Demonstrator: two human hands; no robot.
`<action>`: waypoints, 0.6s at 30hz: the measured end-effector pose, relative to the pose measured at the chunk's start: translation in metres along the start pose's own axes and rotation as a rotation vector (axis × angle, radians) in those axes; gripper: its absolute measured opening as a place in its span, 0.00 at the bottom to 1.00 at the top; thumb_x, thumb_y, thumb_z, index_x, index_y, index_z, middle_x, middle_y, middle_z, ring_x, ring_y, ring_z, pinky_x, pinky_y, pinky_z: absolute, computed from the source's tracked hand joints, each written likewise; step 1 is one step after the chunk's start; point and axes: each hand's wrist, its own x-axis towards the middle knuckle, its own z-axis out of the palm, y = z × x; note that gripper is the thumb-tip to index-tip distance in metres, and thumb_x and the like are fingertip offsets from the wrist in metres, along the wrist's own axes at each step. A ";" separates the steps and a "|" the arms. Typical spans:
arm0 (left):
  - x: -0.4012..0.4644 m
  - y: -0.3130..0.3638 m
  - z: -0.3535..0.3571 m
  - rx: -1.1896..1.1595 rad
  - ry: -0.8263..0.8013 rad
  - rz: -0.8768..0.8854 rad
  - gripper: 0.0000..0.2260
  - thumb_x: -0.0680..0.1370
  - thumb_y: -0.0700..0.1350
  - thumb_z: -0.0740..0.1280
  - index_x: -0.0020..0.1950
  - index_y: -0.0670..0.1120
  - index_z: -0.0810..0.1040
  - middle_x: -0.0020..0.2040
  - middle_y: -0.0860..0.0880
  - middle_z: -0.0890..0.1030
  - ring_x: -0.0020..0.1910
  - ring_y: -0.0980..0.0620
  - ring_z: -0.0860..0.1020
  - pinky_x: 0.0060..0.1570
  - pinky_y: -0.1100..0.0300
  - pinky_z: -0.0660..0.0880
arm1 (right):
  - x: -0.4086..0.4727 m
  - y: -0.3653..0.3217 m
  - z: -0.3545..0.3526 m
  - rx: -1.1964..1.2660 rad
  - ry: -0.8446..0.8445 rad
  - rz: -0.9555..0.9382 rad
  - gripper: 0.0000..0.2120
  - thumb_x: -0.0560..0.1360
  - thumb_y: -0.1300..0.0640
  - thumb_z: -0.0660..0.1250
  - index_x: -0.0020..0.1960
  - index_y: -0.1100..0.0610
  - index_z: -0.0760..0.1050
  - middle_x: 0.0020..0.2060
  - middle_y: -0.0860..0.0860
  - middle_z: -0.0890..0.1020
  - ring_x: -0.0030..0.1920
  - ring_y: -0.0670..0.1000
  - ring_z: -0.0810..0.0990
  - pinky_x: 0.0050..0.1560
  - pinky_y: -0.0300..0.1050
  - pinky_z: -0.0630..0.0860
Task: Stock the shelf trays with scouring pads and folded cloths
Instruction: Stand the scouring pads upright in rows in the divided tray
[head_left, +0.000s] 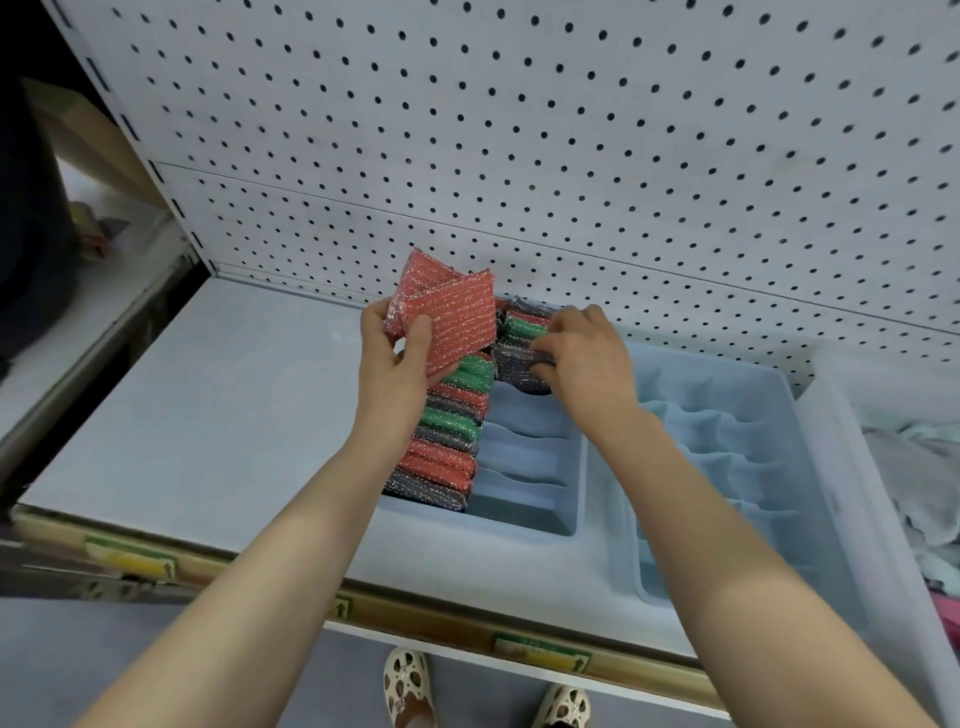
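My left hand (397, 364) holds two red scouring pads (447, 317) aloft, fingers closed around their lower edge, above the back of the shelf (208, 415). My right hand (576, 353) presses a dark grey pad (519, 364) down into the second column of the blue divided tray (519, 561), fingers curled around it. The tray stands toward the right of the shelf against the pegboard (571, 130); its left column is full of red, green and grey pads (447, 441), while the slots nearer the front edge are bare. To seat this pad well, I judge it should stand on edge, tight against its neighbours. The cloths (914, 467) lie at the far right.
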 end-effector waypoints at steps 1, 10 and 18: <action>0.000 0.000 0.000 -0.002 0.003 -0.001 0.11 0.83 0.45 0.61 0.64 0.50 0.64 0.57 0.53 0.74 0.49 0.63 0.81 0.45 0.58 0.81 | 0.001 -0.003 -0.001 0.025 0.018 0.008 0.09 0.73 0.56 0.71 0.52 0.57 0.84 0.49 0.54 0.81 0.55 0.58 0.73 0.51 0.51 0.71; 0.000 0.003 0.000 -0.009 -0.004 0.002 0.12 0.83 0.46 0.61 0.65 0.50 0.64 0.57 0.53 0.75 0.49 0.62 0.82 0.46 0.58 0.81 | -0.011 0.005 0.014 -0.029 -0.040 0.021 0.11 0.75 0.53 0.70 0.56 0.53 0.83 0.51 0.51 0.82 0.57 0.57 0.73 0.55 0.47 0.66; -0.002 0.002 0.002 -0.014 -0.029 -0.024 0.11 0.82 0.46 0.62 0.63 0.50 0.66 0.56 0.53 0.76 0.48 0.63 0.82 0.43 0.58 0.81 | -0.004 -0.004 0.015 0.047 -0.098 0.089 0.11 0.78 0.56 0.66 0.57 0.54 0.82 0.51 0.52 0.82 0.56 0.55 0.77 0.51 0.48 0.74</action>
